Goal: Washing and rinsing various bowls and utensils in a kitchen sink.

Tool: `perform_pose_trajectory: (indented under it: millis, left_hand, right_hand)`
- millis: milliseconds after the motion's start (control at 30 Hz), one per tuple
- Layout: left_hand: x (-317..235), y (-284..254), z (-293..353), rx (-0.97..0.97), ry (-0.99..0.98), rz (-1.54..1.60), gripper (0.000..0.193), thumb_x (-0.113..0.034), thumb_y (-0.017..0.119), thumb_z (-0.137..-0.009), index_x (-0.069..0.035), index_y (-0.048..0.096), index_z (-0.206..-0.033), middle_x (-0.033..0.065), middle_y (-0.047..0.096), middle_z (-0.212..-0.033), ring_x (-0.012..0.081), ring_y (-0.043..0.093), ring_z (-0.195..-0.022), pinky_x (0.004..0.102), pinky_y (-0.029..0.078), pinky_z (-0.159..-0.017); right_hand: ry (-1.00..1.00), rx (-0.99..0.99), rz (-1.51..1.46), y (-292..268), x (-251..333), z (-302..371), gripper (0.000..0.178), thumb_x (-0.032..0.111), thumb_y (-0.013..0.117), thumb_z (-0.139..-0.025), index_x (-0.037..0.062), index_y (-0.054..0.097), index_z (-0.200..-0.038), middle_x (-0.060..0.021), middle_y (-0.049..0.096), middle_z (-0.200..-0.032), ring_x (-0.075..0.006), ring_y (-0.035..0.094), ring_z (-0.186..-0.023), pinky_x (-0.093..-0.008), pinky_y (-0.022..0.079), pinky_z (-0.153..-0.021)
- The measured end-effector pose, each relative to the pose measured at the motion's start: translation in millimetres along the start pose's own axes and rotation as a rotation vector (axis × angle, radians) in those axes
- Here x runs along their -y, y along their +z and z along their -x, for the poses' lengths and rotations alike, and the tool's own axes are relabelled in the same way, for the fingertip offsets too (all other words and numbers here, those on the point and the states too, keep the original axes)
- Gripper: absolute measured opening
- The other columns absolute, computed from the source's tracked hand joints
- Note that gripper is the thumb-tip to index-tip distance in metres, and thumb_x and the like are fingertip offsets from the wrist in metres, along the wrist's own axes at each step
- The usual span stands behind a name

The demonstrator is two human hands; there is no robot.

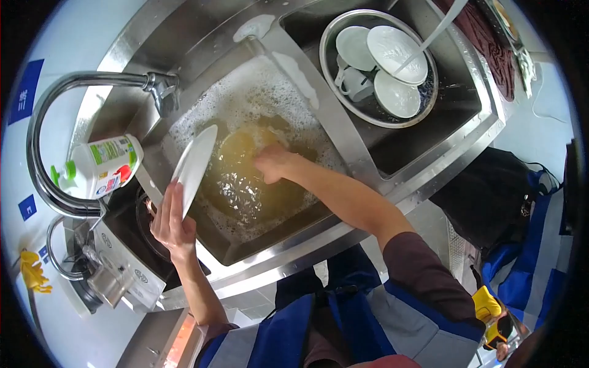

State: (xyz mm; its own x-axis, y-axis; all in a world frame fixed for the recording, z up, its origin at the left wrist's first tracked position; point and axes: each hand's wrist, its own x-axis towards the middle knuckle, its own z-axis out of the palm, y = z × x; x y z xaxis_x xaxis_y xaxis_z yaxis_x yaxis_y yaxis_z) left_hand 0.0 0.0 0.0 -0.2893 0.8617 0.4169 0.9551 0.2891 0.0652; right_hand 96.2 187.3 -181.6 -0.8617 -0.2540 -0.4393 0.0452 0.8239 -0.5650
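A white plate (195,164) is tilted on edge at the left side of the sink basin, above the water. My left hand (173,226) grips its lower end, fingers laid along the outer face. My right hand (273,163) reaches into the cloudy, foam-topped water (245,202) near the basin's middle. Its fingers look curled; their tips are hidden, and I cannot make out what they hold. A pale round shape (236,147) shows dimly under the water beside that hand.
In the right-hand basin stands a metal bowl (327,73) with several white dishes and a white cup. A curved faucet (43,122) and a white detergent bottle (110,165) are at the left. Another person's blue-grey clothing (527,257) shows at the right, near a yellow object (486,305).
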Motion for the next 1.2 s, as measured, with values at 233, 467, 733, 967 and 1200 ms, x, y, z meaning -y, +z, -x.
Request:
perform_pose_trajectory:
  millis: [233, 467, 733, 967, 1200]
  left_hand:
    - [-60.5, 13.2, -77.0, -0.268, -0.579, 0.38, 0.025, -0.007, 0.048, -0.094, 0.005, 0.055, -0.114, 0.0153, 0.066, -0.099, 0.0194, 0.065, -0.085, 0.0286, 0.05, -0.074]
    - [-123.5, 64.8, -186.2, -0.158, -0.888, 1.171, 0.03, -0.013, 0.045, -0.096, 0.007, 0.051, -0.118, 0.0162, 0.063, -0.1, 0.0175, 0.059, -0.087, 0.0274, 0.046, -0.078]
    - [-211.4, 223.5, -247.8, -0.158, -1.222, 1.555, 0.026, -0.004, 0.039, -0.094, 0.008, 0.048, -0.115, 0.021, 0.059, -0.107, 0.0259, 0.058, -0.098, 0.0345, 0.044, -0.086]
    - [-234.9, 314.0, -262.5, -0.07, -1.439, 1.198, 0.032, -0.004, 0.039, -0.092, 0.008, 0.043, -0.122, 0.025, 0.057, -0.111, 0.0397, 0.055, -0.107, 0.0426, 0.044, -0.089]
    - [-248.4, 361.3, -268.0, 0.162, -1.226, 1.104, 0.036, -0.005, 0.044, -0.087, 0.01, 0.046, -0.119, 0.0246, 0.058, -0.11, 0.0379, 0.054, -0.107, 0.0438, 0.041, -0.091]
  right_hand:
    - [0.066, 0.053, -0.027, -0.3, -7.5, 0.7, 0.053, 0.02, 0.069, -0.065, 0.0103, 0.058, -0.116, -0.0136, 0.064, -0.101, -0.0286, 0.063, -0.093, -0.0433, 0.051, -0.078]
    - [-0.082, -0.667, -0.826, 37.6, -4.9, 14.2, 0.041, 0.015, 0.063, -0.073, 0.0063, 0.058, -0.113, -0.0132, 0.059, -0.115, -0.0256, 0.054, -0.11, -0.0364, 0.04, -0.096]
    - [-0.144, -0.342, -0.151, 8.0, -4.8, 18.3, 0.018, 0.011, 0.064, -0.058, 0.0009, 0.064, -0.074, -0.0164, 0.064, -0.074, -0.0334, 0.064, -0.072, -0.0431, 0.051, -0.062]
    - [-0.113, -0.206, -0.203, -2.1, -0.6, 16.6, 0.017, 0.012, 0.064, -0.058, 0.0002, 0.065, -0.069, -0.0167, 0.065, -0.071, -0.0322, 0.065, -0.067, -0.0422, 0.052, -0.06]
    - [-0.112, -0.176, -0.221, 10.1, -11.5, 7.2, 0.018, 0.016, 0.065, -0.059, 0.0022, 0.066, -0.071, -0.0145, 0.066, -0.073, -0.0316, 0.065, -0.069, -0.0406, 0.052, -0.061]
